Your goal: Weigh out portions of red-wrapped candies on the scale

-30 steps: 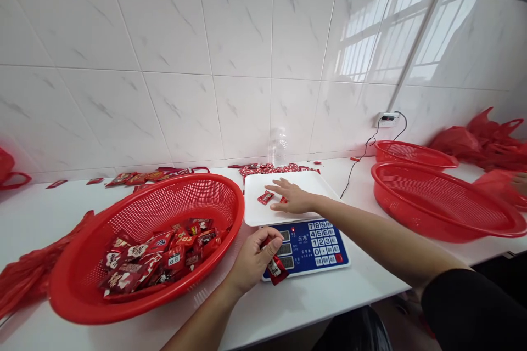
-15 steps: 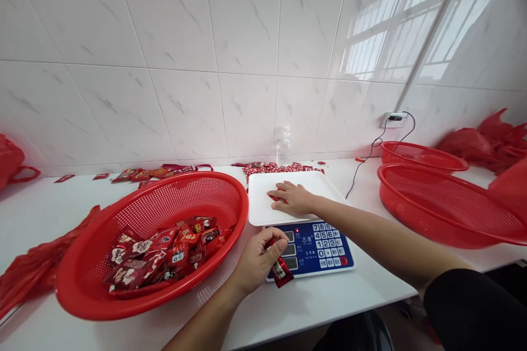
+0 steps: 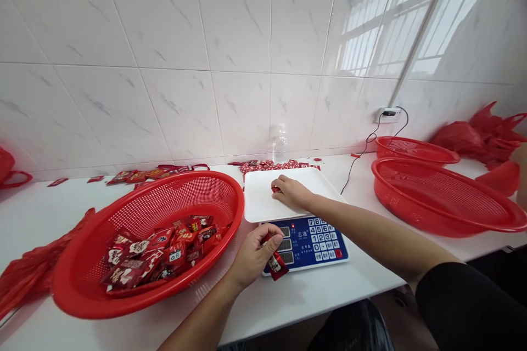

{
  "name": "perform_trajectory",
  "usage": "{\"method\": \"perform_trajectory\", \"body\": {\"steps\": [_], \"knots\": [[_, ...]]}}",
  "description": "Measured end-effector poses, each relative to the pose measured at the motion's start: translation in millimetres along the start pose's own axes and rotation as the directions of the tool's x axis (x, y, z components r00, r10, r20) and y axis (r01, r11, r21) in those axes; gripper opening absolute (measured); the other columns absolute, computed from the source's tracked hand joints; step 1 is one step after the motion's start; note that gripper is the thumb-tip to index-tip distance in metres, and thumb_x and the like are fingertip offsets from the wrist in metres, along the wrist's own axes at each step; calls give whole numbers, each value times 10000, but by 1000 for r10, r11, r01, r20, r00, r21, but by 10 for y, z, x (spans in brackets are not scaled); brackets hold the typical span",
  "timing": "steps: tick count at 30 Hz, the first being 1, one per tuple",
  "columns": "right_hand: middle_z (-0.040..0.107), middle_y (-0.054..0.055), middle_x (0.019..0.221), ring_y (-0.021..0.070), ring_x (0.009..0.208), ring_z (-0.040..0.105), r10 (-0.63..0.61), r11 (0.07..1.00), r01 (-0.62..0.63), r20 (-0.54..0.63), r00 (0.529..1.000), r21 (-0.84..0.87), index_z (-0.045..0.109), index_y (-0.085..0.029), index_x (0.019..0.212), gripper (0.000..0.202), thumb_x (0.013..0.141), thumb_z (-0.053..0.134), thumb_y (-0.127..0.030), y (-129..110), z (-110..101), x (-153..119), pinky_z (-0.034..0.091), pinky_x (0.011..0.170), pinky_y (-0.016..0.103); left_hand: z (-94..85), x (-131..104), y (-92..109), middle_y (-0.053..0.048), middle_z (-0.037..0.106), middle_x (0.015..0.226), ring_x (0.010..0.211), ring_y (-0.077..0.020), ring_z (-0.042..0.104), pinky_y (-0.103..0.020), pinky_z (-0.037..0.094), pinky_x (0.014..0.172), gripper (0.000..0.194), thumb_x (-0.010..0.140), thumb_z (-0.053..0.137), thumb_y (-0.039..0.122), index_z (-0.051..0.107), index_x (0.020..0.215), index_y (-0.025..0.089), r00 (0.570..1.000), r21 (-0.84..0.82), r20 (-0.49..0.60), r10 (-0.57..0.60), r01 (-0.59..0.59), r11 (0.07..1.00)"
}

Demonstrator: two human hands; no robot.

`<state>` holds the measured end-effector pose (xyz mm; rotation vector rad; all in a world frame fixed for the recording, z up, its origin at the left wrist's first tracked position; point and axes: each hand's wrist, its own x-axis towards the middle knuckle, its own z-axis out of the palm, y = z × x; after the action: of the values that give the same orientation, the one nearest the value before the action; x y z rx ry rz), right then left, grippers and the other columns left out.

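Note:
My left hand [image 3: 254,256] is closed around a red snack packet [image 3: 277,267], whose lower end sticks out in front of the scale's blue keypad panel [image 3: 304,247]. On the white weighing tray [image 3: 259,205], my right hand [image 3: 293,194] has its fingers curled over a small red packet [image 3: 276,189], mostly hidden beneath them. To the left stands a large red perforated basket [image 3: 214,186], partly filled with red snack packets [image 3: 164,252]. The digits on the scale's displays cannot be read.
Loose packets [image 3: 135,176] and a clear bottle [image 3: 280,142] lie or stand along the tiled wall. Two red baskets [image 3: 432,197] are at the right, near red bags [image 3: 465,131] and another person's arm [image 3: 522,175]. A black cord [image 3: 354,167] runs to a wall socket [image 3: 387,115].
My right hand's fingers have drawn from a flat spread into a curl around the packet on the tray. The left hand keeps its packet. Someone's arm has appeared at the right edge.

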<state>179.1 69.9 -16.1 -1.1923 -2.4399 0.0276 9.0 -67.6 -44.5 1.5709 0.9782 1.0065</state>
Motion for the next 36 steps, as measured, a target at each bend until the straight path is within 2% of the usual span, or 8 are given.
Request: {"method": "perform_trajectory", "body": {"steps": [4, 8, 16, 23, 25, 28, 33, 36], "knots": [[604, 55, 1034, 178, 888, 603, 61, 998, -61, -123, 991, 0, 613, -217, 1048, 153, 910, 552, -246, 211, -213, -70, 444, 795, 274, 0, -7, 14, 2, 522, 729, 620, -108, 464, -207, 382, 542, 397, 813, 595, 541, 608, 867, 147, 1000, 6, -19, 8, -8, 1000], [605, 70, 1086, 197, 938, 596, 228, 971, -240, -280, 932, -10, 589, -225, 1092, 196, 927, 497, -275, 747, -605, -311, 443, 836, 308, 3, -16, 50, 25, 473, 661, 566, -95, 389, -200, 327, 504, 386, 815, 591, 536, 617, 854, 153, 999, 38, -28, 17, -16, 999], [559, 183, 1154, 348, 1011, 540, 599, 719, -694, -470, 649, -41, 573, -211, 1113, 283, 906, 451, -360, 1986, -1252, -1383, 412, 762, 464, 14, -12, 51, 45, 444, 630, 532, -87, 358, -204, 311, 499, 379, 815, 591, 536, 615, 859, 161, 1000, 32, -17, 12, -12, 999], [530, 222, 1191, 484, 1190, 417, 771, 517, -856, -423, 476, -22, 581, -228, 1137, 387, 855, 473, -470, 2423, -1228, -1905, 346, 815, 675, 6, -9, 9, 41, 432, 645, 538, -87, 361, -206, 302, 493, 385, 851, 548, 536, 590, 904, 157, 999, 63, -5, 38, -37, 997], [511, 236, 1243, 501, 1254, 347, 750, 548, -836, -433, 501, -18, 574, -209, 1166, 419, 847, 485, -465, 2338, -1181, -1770, 283, 852, 741, 11, -14, 4, 45, 420, 642, 538, -85, 357, -207, 298, 492, 380, 858, 544, 531, 581, 908, 157, 999, 73, 18, 40, -41, 997], [510, 210, 1297, 432, 1296, 348, 598, 728, -684, -452, 662, -38, 570, -189, 1191, 400, 871, 464, -405, 1887, -1074, -1414, 276, 956, 696, 15, -25, -5, 46, 414, 647, 547, -86, 359, -210, 303, 500, 345, 871, 543, 503, 570, 899, 160, 998, 89, 27, 64, -67, 994], [617, 89, 1185, 248, 1029, 604, 188, 976, -159, -206, 960, 148, 545, -276, 1214, 344, 922, 458, -437, 371, -677, -1100, 492, 865, 408, 2, -41, -45, 42, 410, 645, 565, -90, 367, -216, 315, 518, 308, 897, 528, 451, 509, 776, 168, 985, 138, -40, 166, -159, 978], [651, 82, 1102, 224, 967, 625, -152, 945, 137, 31, 988, 297, 503, -231, 1222, 398, 904, 539, -467, -475, -394, -1171, 494, 815, 347, -7, -49, -69, 39, 417, 636, 567, -97, 383, -222, 328, 521, 311, 904, 516, 446, 486, 751, 177, 964, 140, -116, 238, -221, 965]]}}
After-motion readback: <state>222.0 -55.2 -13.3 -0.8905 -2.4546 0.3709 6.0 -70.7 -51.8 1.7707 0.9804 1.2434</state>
